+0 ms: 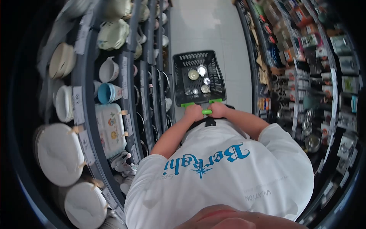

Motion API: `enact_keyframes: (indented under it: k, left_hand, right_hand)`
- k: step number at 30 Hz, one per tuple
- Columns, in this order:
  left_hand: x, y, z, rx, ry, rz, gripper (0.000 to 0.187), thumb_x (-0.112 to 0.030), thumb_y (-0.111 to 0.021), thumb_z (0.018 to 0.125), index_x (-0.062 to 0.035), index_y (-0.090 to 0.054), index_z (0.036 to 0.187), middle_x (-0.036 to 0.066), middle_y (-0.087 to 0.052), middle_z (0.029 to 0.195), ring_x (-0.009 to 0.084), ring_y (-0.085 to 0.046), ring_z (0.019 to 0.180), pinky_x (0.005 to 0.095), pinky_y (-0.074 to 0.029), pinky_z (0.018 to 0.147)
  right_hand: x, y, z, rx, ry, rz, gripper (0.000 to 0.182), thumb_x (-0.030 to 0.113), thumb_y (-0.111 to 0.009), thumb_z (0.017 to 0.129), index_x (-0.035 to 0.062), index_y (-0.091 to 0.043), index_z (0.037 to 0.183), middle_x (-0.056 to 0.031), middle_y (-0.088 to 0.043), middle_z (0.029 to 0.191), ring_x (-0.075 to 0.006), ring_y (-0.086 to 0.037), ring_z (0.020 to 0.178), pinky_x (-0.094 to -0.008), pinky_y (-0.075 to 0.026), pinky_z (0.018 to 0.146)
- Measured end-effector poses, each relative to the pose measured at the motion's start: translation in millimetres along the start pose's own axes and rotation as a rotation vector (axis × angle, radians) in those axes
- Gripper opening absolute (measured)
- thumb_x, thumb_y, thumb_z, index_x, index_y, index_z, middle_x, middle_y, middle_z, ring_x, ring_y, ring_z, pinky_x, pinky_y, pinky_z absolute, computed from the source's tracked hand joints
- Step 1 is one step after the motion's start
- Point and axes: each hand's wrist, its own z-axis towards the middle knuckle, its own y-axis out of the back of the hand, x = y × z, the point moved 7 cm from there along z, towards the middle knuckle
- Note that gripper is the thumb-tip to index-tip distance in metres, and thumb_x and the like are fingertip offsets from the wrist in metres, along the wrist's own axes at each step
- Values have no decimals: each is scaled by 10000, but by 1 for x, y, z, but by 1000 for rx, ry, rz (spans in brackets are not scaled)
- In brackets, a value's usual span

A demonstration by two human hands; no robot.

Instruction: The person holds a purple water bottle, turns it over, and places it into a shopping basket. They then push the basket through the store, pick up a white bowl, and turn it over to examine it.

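Observation:
A black plastic shopping basket (pixel 221 82) is in front of my waist, over the grey floor. Its bright green handle (pixel 206 112) points toward me. My left hand (pixel 193 112) is closed around the left part of the handle, and my right hand (pixel 218 109) is wrapped round the right part. Inside the basket lie a round cream-coloured item (pixel 193 74), a shiny white round one (pixel 201 70) and several smaller pale or glassy pieces. Their exact kind is too small to make out.
Shelves on the left hold white plates (pixel 60 154), blue cups (pixel 109 92), a divided tray with cartoon prints (pixel 110 129) and bowls (pixel 109 70). Packaged goods and glassware (pixel 312 143) hang or stand on the right shelves. A tiled aisle floor (pixel 207 26) runs ahead between them.

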Motion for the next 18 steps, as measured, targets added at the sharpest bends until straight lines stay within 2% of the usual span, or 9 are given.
enact_keyframes:
  k: [4, 6, 11, 16, 18]
  left_hand:
    - [8, -10, 8, 52, -68, 1, 258, -236, -557, 727, -67, -716, 841, 182, -676, 866, 335, -662, 823, 428, -534, 732]
    - [8, -2, 5, 6, -103, 36, 249, -231, -549, 729, -70, -716, 818, 177, -678, 848, 332, -664, 793, 423, -535, 699]
    - [9, 4, 2, 71, -100, 18, 261, -279, -539, 745, -78, -701, 786, 154, -672, 801, 320, -656, 774, 441, -520, 693]
    - [13, 5, 5, 81, -112, 19, 242, -286, -557, 733, -89, -695, 754, 149, -658, 725, 321, -650, 709, 445, -514, 666]
    - [10, 11, 4, 100, -100, 20, 224, -266, -565, 718, -87, -696, 749, 147, -662, 725, 315, -656, 710, 438, -519, 655]
  right_hand:
    - [9, 6, -2, 1, -44, 28, 219, 310, -630, 718, 92, -618, 717, -160, -628, 695, -367, -618, 681, -469, -489, 639]
    - [10, 7, 2, -3, -49, 45, 214, 306, -630, 714, 92, -613, 710, -157, -628, 693, -367, -617, 679, -469, -490, 639]
    - [10, 1, 4, 51, -98, 100, 191, 292, -637, 701, 108, -604, 745, -148, -631, 718, -355, -621, 709, -473, -489, 642]
    - [1, -5, 16, 169, -45, 149, 268, 358, -648, 734, 124, -598, 855, -147, -631, 747, -355, -623, 745, -477, -483, 659]
    - [-3, -14, 19, 312, -8, 237, 302, 386, -646, 718, 131, -625, 878, -161, -643, 837, -358, -619, 837, -457, -485, 714]
